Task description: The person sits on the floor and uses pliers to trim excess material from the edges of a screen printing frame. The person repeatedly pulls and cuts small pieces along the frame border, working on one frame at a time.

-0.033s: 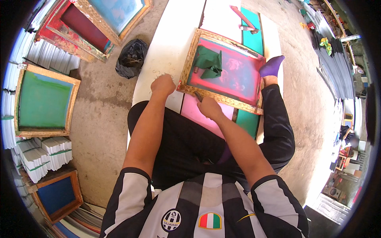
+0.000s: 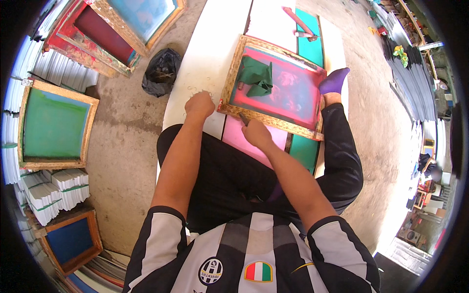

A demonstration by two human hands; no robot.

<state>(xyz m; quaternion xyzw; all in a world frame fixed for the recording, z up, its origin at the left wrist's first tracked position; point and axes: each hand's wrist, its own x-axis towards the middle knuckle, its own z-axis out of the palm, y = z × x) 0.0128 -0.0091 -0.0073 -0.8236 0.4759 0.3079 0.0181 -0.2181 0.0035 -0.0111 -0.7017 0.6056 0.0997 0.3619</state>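
Observation:
A wooden screen-printing frame (image 2: 273, 121) with pink-stained mesh lies in front of me on the white table, a corner toward my left hand. Crumpled green cloth (image 2: 257, 78) rests on its mesh. My right hand (image 2: 256, 133) is closed round a slim dark tool (image 2: 243, 118), whose tip meets the frame's near wooden side; its exact kind is unclear. Left of the frame's corner, my left hand (image 2: 199, 105) makes a fist on the table; whatever is inside it is hidden. Small curled scraps (image 2: 207, 84) lie just beyond that fist.
A hammer (image 2: 308, 36) and a red bar (image 2: 293, 17) lie beyond the frame. My purple-socked foot (image 2: 334, 81) is against its right side. A black plastic bag (image 2: 161, 73) sits on the floor at left, near a green screen frame (image 2: 56, 124) and stacked white sheets (image 2: 46, 193).

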